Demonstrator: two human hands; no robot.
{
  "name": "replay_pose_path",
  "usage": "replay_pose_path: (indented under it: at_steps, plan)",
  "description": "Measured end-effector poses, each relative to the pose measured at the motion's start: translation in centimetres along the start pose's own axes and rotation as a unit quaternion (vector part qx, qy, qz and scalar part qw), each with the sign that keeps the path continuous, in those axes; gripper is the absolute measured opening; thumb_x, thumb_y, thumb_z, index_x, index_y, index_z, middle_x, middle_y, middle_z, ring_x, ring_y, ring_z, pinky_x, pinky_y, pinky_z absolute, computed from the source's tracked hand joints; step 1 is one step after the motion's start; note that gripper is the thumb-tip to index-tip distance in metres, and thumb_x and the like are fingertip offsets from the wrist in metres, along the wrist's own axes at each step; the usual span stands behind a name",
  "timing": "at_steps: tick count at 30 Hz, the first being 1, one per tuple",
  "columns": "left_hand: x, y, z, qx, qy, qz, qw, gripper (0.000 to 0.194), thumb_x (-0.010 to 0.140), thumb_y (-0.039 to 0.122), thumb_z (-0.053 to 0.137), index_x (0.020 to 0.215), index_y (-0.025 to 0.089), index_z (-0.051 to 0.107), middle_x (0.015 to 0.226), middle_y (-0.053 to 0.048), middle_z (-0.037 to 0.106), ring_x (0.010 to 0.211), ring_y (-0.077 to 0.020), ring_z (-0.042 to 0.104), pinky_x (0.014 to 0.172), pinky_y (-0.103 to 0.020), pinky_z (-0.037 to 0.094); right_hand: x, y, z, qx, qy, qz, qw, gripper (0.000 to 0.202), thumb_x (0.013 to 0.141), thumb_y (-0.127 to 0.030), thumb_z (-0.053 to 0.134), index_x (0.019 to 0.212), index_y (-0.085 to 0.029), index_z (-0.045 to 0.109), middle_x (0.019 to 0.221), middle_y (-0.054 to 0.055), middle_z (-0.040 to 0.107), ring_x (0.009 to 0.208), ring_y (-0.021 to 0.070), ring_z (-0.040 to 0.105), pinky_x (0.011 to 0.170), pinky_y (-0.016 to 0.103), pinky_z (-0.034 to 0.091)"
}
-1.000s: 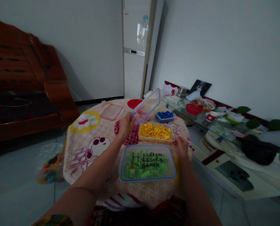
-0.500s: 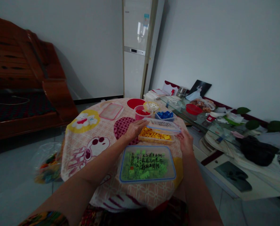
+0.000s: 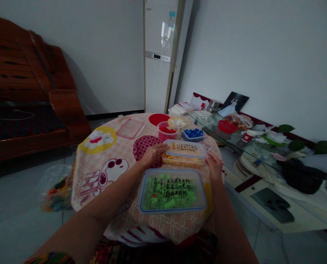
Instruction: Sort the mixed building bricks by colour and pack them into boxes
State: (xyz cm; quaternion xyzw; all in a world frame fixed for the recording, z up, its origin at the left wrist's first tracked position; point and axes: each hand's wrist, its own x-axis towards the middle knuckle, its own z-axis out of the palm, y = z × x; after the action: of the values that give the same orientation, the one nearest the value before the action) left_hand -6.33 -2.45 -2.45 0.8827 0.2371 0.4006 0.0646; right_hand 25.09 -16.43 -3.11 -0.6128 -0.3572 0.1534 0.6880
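A: Item one: our hands?
B: Left hand (image 3: 151,154) and right hand (image 3: 214,168) grip opposite ends of the lidded yellow-brick box (image 3: 184,154) (on the table (image 3: 108,154), beyond the green-brick box (image 3: 173,190)).

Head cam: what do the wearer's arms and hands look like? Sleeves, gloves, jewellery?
Both forearms are bare from the bottom of the picture up to the hands. The left hand and the right hand wear no gloves, and no ring, watch or bracelet can be made out in the dim light. At the lower left corner, a short sleeve of multicoloured patterned fabric edges the left arm. No sleeve shows on the right arm.
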Motion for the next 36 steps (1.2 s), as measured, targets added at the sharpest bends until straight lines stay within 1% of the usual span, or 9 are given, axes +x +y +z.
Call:
replay_pose_path:
  at_steps: [5, 10, 14, 18, 22, 25, 28, 32, 36]
  plan:
    - [-1.0, 0.3, -0.3, -0.019, 0.002, -0.019, 1.000, 0.035, 0.096, 0.024, 0.050, 0.117, 0.019, 0.078, 0.125, -0.014, 0.075, 0.115, -0.0228, 0.073, 0.102, -0.039, 0.058, -2.0, -0.6, -0.1, -0.032, 0.004, 0.033, 0.999, 0.053, 0.062, -0.046, 0.072, 0.105, -0.016, 0.078, 0.109, 0.013, 0.079, 0.100, 0.0291, 0.072, 0.092, 0.045, 0.057]
    - [-1.5, 0.6, -0.8, -0.040, -0.015, -0.063, 0.997, 0.044, 0.082, 0.017, 0.056, 0.121, 0.020, 0.077, 0.132, -0.012, 0.072, 0.121, -0.0248, 0.069, 0.108, -0.043, 0.055, -3.0, -1.0, -0.1, -0.046, -0.003, 0.032, 0.998, 0.049, 0.063, -0.045, 0.071, 0.101, -0.016, 0.079, 0.103, 0.013, 0.080, 0.097, 0.0288, 0.072, 0.090, 0.043, 0.057]
    - [-0.7, 0.5, -0.8, -0.086, 0.012, -0.142, 0.986, 0.043, 0.085, 0.023, 0.055, 0.123, 0.017, 0.076, 0.135, -0.012, 0.071, 0.126, -0.0270, 0.066, 0.113, -0.045, 0.049, -2.4, -0.5, -0.3, -0.060, 0.004, 0.031, 0.998, 0.048, 0.065, -0.047, 0.068, 0.100, -0.016, 0.078, 0.102, 0.013, 0.079, 0.094, 0.0280, 0.072, 0.085, 0.042, 0.058]
    - [1.0, 0.0, -0.1, -0.121, 0.032, -0.293, 0.948, 0.039, 0.088, 0.038, 0.060, 0.115, 0.016, 0.078, 0.118, -0.012, 0.078, 0.108, -0.0277, 0.071, 0.102, -0.041, 0.053, -0.8, -0.2, 0.1, -0.079, 0.001, 0.027, 0.996, 0.044, 0.071, -0.050, 0.062, 0.093, -0.016, 0.078, 0.095, 0.010, 0.079, 0.090, 0.0261, 0.070, 0.078, 0.038, 0.057]
    - [2.5, -0.2, 1.1, -0.227, 0.045, -0.370, 0.900, 0.033, 0.077, 0.037, 0.070, 0.097, 0.014, 0.080, 0.097, -0.010, 0.080, 0.089, -0.0257, 0.072, 0.081, -0.033, 0.056, 0.8, -0.4, 1.0, -0.098, -0.019, 0.020, 0.995, 0.041, 0.072, -0.051, 0.061, 0.083, -0.015, 0.077, 0.086, 0.009, 0.078, 0.083, 0.0245, 0.068, 0.073, 0.035, 0.054]
    - [3.1, -0.2, 1.7, -0.307, 0.054, -0.399, 0.863, 0.034, 0.073, 0.041, 0.074, 0.091, 0.013, 0.079, 0.083, -0.008, 0.077, 0.076, -0.0219, 0.069, 0.067, -0.029, 0.052, 1.5, -0.3, 1.7, -0.095, -0.010, 0.028, 0.995, 0.038, 0.068, -0.046, 0.064, 0.085, -0.015, 0.077, 0.090, 0.009, 0.079, 0.083, 0.0247, 0.069, 0.075, 0.035, 0.054]
    - [3.4, -0.5, 1.9, -0.336, 0.046, -0.416, 0.844, 0.037, 0.069, 0.045, 0.078, 0.088, 0.012, 0.079, 0.075, -0.005, 0.074, 0.069, -0.0188, 0.065, 0.063, -0.027, 0.049, 2.0, 0.1, 2.1, -0.091, 0.003, 0.025, 0.996, 0.035, 0.068, -0.042, 0.065, 0.087, -0.016, 0.078, 0.094, 0.010, 0.080, 0.086, 0.0260, 0.070, 0.079, 0.038, 0.055]
    - [3.5, -0.9, 2.0, -0.338, 0.041, -0.418, 0.842, 0.041, 0.068, 0.048, 0.078, 0.088, 0.012, 0.078, 0.075, -0.004, 0.074, 0.067, -0.0170, 0.063, 0.060, -0.026, 0.047, 2.5, 0.4, 2.3, -0.096, 0.012, 0.010, 0.995, 0.034, 0.068, -0.037, 0.064, 0.091, -0.018, 0.080, 0.099, 0.009, 0.081, 0.094, 0.0274, 0.071, 0.089, 0.042, 0.056]
    - [3.5, -1.1, 2.6, -0.317, 0.061, -0.418, 0.849, 0.037, 0.071, 0.046, 0.075, 0.087, 0.013, 0.078, 0.075, -0.002, 0.073, 0.068, -0.0165, 0.063, 0.060, -0.025, 0.047, 2.9, 0.2, 2.7, -0.099, 0.019, 0.018, 0.995, 0.030, 0.066, -0.029, 0.064, 0.088, -0.017, 0.081, 0.099, 0.010, 0.081, 0.096, 0.0281, 0.071, 0.091, 0.043, 0.057]
